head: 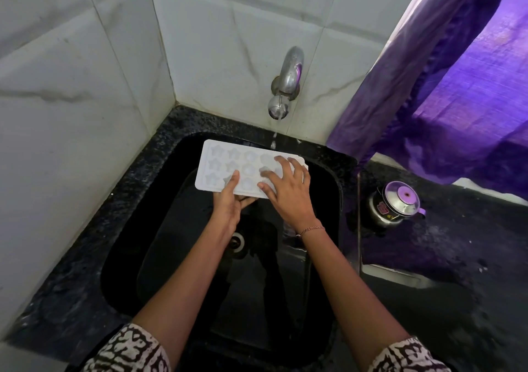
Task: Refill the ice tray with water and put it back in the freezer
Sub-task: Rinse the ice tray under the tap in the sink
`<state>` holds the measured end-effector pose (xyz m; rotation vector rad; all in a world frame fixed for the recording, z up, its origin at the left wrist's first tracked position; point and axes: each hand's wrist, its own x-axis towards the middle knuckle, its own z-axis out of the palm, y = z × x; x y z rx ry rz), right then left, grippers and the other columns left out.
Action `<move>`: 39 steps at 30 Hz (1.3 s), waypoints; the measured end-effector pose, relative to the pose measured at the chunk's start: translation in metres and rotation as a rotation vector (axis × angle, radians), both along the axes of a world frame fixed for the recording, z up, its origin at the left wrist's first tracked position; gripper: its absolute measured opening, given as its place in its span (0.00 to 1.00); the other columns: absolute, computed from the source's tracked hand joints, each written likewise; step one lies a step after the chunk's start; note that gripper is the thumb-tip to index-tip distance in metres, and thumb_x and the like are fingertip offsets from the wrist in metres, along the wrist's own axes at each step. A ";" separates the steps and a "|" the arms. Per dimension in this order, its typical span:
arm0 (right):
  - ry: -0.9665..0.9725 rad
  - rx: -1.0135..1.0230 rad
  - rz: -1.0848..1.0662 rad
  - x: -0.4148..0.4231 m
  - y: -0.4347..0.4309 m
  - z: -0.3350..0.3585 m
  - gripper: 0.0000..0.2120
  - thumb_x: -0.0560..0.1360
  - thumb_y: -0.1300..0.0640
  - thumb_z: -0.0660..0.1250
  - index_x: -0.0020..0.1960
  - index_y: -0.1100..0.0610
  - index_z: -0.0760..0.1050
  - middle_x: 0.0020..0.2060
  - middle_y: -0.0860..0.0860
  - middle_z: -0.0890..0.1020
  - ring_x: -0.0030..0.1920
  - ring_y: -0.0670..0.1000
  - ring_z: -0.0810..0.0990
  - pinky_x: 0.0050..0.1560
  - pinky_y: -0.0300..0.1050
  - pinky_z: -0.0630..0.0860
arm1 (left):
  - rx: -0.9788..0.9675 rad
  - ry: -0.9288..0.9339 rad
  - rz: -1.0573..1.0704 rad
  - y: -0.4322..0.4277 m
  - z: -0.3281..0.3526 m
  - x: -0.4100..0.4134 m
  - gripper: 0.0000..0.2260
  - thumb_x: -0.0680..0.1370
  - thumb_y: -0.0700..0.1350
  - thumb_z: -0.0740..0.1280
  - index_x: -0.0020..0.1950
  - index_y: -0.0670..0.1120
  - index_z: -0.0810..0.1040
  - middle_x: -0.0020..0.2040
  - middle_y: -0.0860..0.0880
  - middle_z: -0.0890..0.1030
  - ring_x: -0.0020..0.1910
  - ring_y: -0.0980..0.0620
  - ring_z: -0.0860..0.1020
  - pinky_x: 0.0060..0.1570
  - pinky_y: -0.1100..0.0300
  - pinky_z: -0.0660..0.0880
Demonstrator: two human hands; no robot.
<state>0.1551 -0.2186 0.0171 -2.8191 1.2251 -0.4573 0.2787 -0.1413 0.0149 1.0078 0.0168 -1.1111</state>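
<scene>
White marbled wall tiles (85, 85) filled the view from 9 o'clock to 12 o'clock. A purple curtain (457, 85) hung at 2 o'clock, over a speckled black counter (457, 243). A black sink (171, 257) was set into that counter at the centre. Over the far end of the sink, toward 12 o'clock, a white ice tray (220, 165) was held level, with 3 rows of star-shaped and round pockets showing. The left hand (228, 200) grasped the tray's near edge, thumb on top and fingers underneath. The right hand (288, 188) lay released, its spread straight fingers pressing flat on the tray's 3 o'clock end. A steel tap (287, 83) stuck out of the wall at 12 o'clock, and a thin stream of water (273, 140) fell toward the tray's far edge. A small steel pot (395, 206) with a lid stood on the counter at 3 o'clock. A drain (237, 241) sat in the sink floor between the forearms. A thin bracelet (310, 230) circled the right wrist.
</scene>
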 end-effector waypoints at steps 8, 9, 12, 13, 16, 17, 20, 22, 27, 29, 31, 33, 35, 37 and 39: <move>-0.132 -0.074 0.115 -0.014 0.014 -0.010 0.17 0.78 0.40 0.55 0.58 0.51 0.73 0.66 0.55 0.69 0.70 0.57 0.60 0.70 0.61 0.59 | -0.015 -0.007 -0.011 -0.003 -0.001 0.002 0.22 0.78 0.45 0.66 0.71 0.45 0.68 0.63 0.41 0.78 0.59 0.42 0.79 0.39 0.52 0.81; -0.108 -0.088 0.106 -0.016 0.015 -0.012 0.18 0.78 0.40 0.55 0.57 0.51 0.74 0.65 0.55 0.70 0.70 0.57 0.60 0.71 0.61 0.59 | -0.015 -0.014 -0.017 -0.003 0.000 0.002 0.21 0.78 0.45 0.66 0.71 0.45 0.68 0.62 0.41 0.79 0.58 0.42 0.79 0.40 0.51 0.81; -0.036 -0.108 0.022 -0.017 0.017 -0.013 0.20 0.77 0.37 0.54 0.56 0.50 0.74 0.65 0.56 0.70 0.70 0.58 0.61 0.70 0.61 0.59 | 0.000 -0.006 -0.015 -0.003 0.000 0.001 0.21 0.79 0.45 0.65 0.71 0.45 0.68 0.62 0.41 0.79 0.58 0.42 0.79 0.42 0.49 0.82; -0.022 -0.116 0.015 -0.017 0.017 -0.014 0.20 0.77 0.37 0.55 0.57 0.49 0.74 0.66 0.55 0.70 0.70 0.58 0.61 0.70 0.61 0.59 | 0.004 0.000 -0.012 -0.003 0.001 0.000 0.21 0.79 0.45 0.65 0.71 0.45 0.68 0.62 0.41 0.79 0.58 0.42 0.80 0.42 0.49 0.82; -0.038 -0.123 0.039 -0.017 0.017 -0.014 0.19 0.78 0.39 0.55 0.61 0.47 0.74 0.68 0.55 0.70 0.69 0.58 0.61 0.70 0.61 0.60 | -0.003 0.003 -0.010 -0.004 0.001 0.002 0.21 0.79 0.45 0.65 0.71 0.45 0.68 0.61 0.41 0.79 0.57 0.43 0.80 0.43 0.49 0.82; -0.053 -0.120 0.050 -0.017 0.016 -0.013 0.17 0.78 0.40 0.56 0.60 0.46 0.75 0.68 0.55 0.70 0.69 0.58 0.61 0.70 0.61 0.60 | -0.003 -0.001 -0.011 -0.004 0.002 0.003 0.20 0.79 0.45 0.65 0.70 0.45 0.68 0.61 0.42 0.79 0.57 0.43 0.80 0.43 0.49 0.82; -0.060 -0.126 0.099 -0.019 0.013 -0.013 0.14 0.78 0.43 0.57 0.57 0.46 0.76 0.66 0.55 0.71 0.69 0.58 0.62 0.69 0.61 0.59 | 0.001 -0.008 -0.013 -0.003 0.002 0.002 0.19 0.79 0.44 0.65 0.70 0.46 0.68 0.61 0.42 0.79 0.57 0.44 0.80 0.44 0.49 0.82; -0.031 -0.158 0.088 -0.019 0.012 -0.013 0.13 0.78 0.44 0.57 0.54 0.48 0.76 0.64 0.55 0.73 0.67 0.58 0.65 0.69 0.60 0.61 | -0.004 0.004 -0.016 -0.002 0.001 0.000 0.20 0.79 0.45 0.65 0.70 0.45 0.68 0.60 0.42 0.80 0.56 0.44 0.81 0.44 0.50 0.82; -0.029 -0.178 0.015 -0.015 0.019 -0.017 0.15 0.79 0.45 0.55 0.55 0.53 0.75 0.62 0.56 0.74 0.65 0.59 0.69 0.67 0.60 0.66 | -0.012 0.003 -0.029 -0.004 0.001 0.000 0.20 0.79 0.45 0.65 0.70 0.45 0.68 0.61 0.42 0.79 0.57 0.44 0.80 0.44 0.50 0.81; -0.067 -0.133 0.036 -0.015 0.019 -0.017 0.15 0.79 0.46 0.56 0.59 0.50 0.74 0.64 0.55 0.73 0.66 0.58 0.66 0.68 0.60 0.63 | -0.010 0.001 -0.029 -0.005 0.000 0.001 0.20 0.79 0.45 0.65 0.70 0.45 0.68 0.61 0.42 0.79 0.57 0.44 0.80 0.44 0.50 0.82; -0.073 -0.112 0.089 -0.016 0.016 -0.016 0.13 0.78 0.46 0.57 0.57 0.49 0.74 0.63 0.55 0.73 0.66 0.56 0.64 0.68 0.59 0.63 | -0.002 0.006 -0.031 -0.003 -0.003 0.001 0.20 0.79 0.45 0.65 0.70 0.44 0.68 0.60 0.42 0.80 0.56 0.44 0.80 0.43 0.50 0.81; -0.054 -0.127 0.107 -0.018 0.014 -0.017 0.13 0.78 0.46 0.57 0.54 0.51 0.75 0.61 0.55 0.74 0.65 0.56 0.64 0.67 0.59 0.65 | 0.003 0.024 -0.028 -0.003 -0.005 -0.002 0.20 0.79 0.45 0.65 0.70 0.44 0.68 0.60 0.41 0.80 0.56 0.43 0.80 0.43 0.50 0.81; -0.057 -0.120 0.071 -0.017 0.013 -0.017 0.14 0.77 0.45 0.57 0.52 0.54 0.75 0.60 0.55 0.75 0.64 0.55 0.65 0.65 0.58 0.67 | 0.008 0.031 -0.020 -0.005 -0.004 -0.004 0.20 0.79 0.45 0.65 0.71 0.44 0.68 0.61 0.41 0.79 0.56 0.43 0.80 0.43 0.50 0.81; -0.077 -0.069 0.030 -0.016 0.011 -0.014 0.16 0.77 0.44 0.57 0.55 0.55 0.74 0.61 0.55 0.73 0.64 0.55 0.65 0.65 0.57 0.68 | 0.006 0.020 -0.015 -0.010 0.000 -0.004 0.20 0.79 0.45 0.64 0.71 0.44 0.67 0.60 0.41 0.79 0.55 0.44 0.80 0.43 0.50 0.82; -0.097 -0.010 0.017 -0.014 0.005 -0.008 0.20 0.78 0.42 0.56 0.58 0.55 0.73 0.63 0.55 0.71 0.64 0.55 0.65 0.66 0.56 0.66 | -0.003 0.011 -0.013 -0.018 0.005 -0.002 0.20 0.79 0.45 0.64 0.71 0.45 0.67 0.59 0.42 0.79 0.54 0.45 0.81 0.42 0.50 0.82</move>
